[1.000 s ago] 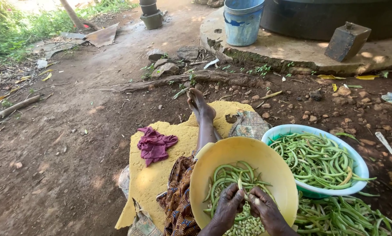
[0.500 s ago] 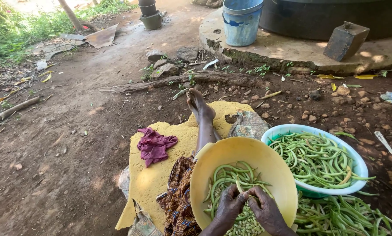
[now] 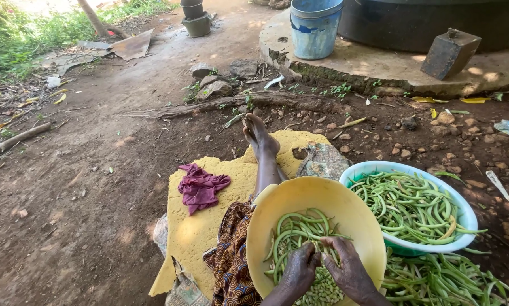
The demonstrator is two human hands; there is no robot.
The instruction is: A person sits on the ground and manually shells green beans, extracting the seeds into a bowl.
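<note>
Bean pod [image 3: 321, 245] pinched between both hands over the yellow bowl [image 3: 317, 207], at its near side. Left hand [image 3: 300, 271] closed on the pod's left part, fingers curled narrow; right hand [image 3: 350, 271] closed on its right part, thumbs meeting just above the shelled beans [image 3: 322, 290] pooled pale green at the bowl's bottom. More whole green pods [image 3: 294, 226] heaped inside the bowl, beyond the hands. Bowl resting on the lap, against a patterned skirt [image 3: 232, 260], with one bare leg [image 3: 264, 158] stretched out past its far rim. Just right of the bowl, touching it, a light blue basin [image 3: 379, 168] full of long green beans. Loose pile of pods [image 3: 441, 280] on the ground right of the bowl, below the basin. Yellow mat [image 3: 209, 226] under the bowl, a crumpled purple cloth [image 3: 200, 186] on it to the bowl's left. Far beyond the bowl, a blue bucket [image 3: 314, 31] on a concrete slab [image 3: 379, 62].
</note>
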